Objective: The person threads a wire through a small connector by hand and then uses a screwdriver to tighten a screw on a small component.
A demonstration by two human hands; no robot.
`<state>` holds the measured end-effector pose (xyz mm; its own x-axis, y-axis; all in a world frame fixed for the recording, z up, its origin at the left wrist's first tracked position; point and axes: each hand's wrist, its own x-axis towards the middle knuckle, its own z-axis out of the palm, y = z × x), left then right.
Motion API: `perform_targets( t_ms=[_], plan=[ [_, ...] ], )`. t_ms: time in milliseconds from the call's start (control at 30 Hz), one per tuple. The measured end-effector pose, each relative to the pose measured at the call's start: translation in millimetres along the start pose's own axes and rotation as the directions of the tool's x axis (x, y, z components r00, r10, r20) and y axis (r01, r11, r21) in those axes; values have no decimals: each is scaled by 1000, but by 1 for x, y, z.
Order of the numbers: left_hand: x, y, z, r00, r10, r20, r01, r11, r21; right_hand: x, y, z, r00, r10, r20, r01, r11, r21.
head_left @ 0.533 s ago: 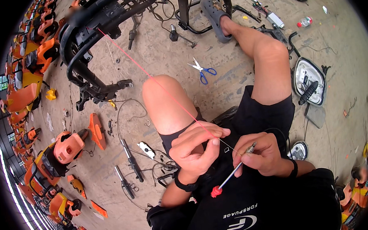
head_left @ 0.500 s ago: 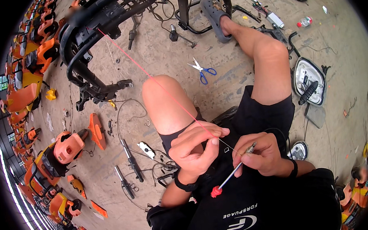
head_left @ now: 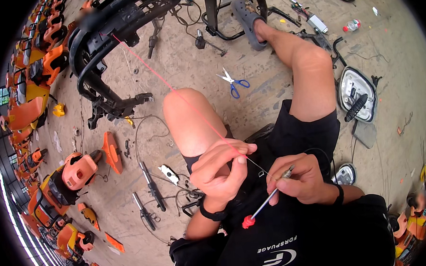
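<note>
A taut pinkish-red cord runs from the black metal frame at the upper left, over my left knee, to my left hand. The thumb and fingers of that hand are closed on it. Beyond the pinch, a thin pale strand continues to my right hand. Pinched in the right fingers is a slim metal rod, tilted, with a red end piece at its lower left and a metal fitting at its upper end. Both hands are above my lap, a short distance apart.
Blue-handled scissors lie on the floor between my legs. Shock absorbers and cables lie at left, near orange body parts. At right are a white-lined shell and a bottle. Rows of orange vehicles line the far left.
My left hand has shifted slightly left, with the cord still pinched. My right hand and the rod have moved a little left too.
</note>
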<state>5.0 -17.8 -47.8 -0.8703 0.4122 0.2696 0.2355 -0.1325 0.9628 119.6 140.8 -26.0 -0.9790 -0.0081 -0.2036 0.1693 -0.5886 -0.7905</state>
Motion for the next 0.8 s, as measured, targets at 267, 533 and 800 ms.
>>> perform_targets(
  t_ms=[267,533,800],
  plan=[
    [-2,-7,-10,973,-164,165,211,923,-323,-2,4,-2,1000,-3,-10,3,1000,-4],
    [3,-7,-9,877,-220,427,471,566,-677,0,1,2,999,4,-41,-7,997,-72],
    [3,-18,-16,866,-150,477,440,682,-584,0,1,2,999,8,-38,-11,997,-82]
  ],
)
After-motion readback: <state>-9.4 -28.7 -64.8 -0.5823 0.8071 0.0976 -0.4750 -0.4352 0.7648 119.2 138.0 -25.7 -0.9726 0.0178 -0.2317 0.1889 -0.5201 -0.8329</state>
